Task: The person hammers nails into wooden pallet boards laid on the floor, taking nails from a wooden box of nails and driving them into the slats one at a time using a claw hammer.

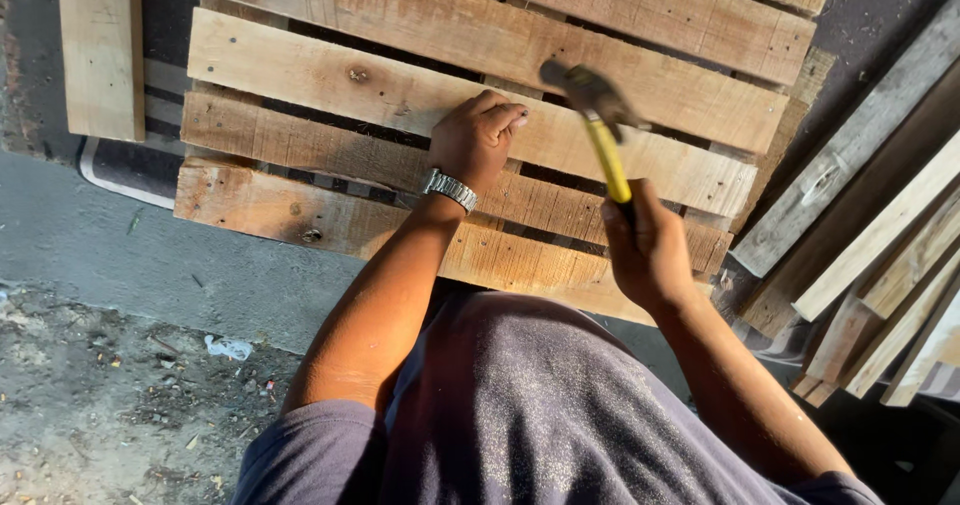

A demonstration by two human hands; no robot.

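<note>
A weathered wooden pallet (300, 75) lies flat in front of me, built of several long slats. My left hand (475, 137), with a metal wristwatch, rests on a middle slat with its fingers pinched together; whether a nail is between them I cannot tell. My right hand (648, 248) grips a hammer (600, 125) by its yellow handle. The dark metal head is raised just above the slat, a little to the right of my left fingers. The head is slightly blurred.
A loose plank (100, 50) lies at the upper left beside the pallet. A stack of long boards (880, 255) leans at the right edge. Grey concrete floor (120, 255) with dirt and small debris spreads at the lower left.
</note>
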